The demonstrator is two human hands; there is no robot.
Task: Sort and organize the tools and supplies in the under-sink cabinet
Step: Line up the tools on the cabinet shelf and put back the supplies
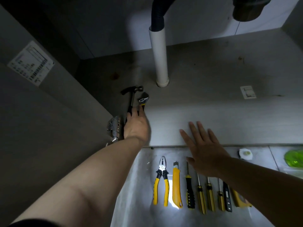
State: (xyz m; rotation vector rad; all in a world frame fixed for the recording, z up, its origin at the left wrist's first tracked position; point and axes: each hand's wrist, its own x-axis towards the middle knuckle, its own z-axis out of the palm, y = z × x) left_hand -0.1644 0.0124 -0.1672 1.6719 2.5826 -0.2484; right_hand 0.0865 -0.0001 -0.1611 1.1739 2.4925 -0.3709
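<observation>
My left hand (136,125) reaches into the cabinet at its left side and closes over the yellow-black handle of an adjustable wrench (143,99); the handle's end is hidden under my palm. A hammer (132,94) lies just left of the wrench, its handle running along my hand's left edge. My right hand (205,149) hovers open, fingers spread, over the cabinet's front edge. On the floor in front lie yellow-handled pliers (161,179), a yellow utility knife (177,184) and several screwdrivers (201,194) in a row.
A white drain pipe (159,58) rises from the cabinet floor (213,112) behind the wrench. A metal hinge (114,128) sits on the left wall by my wrist. A white round item (245,154) and a green object (293,158) lie at the right.
</observation>
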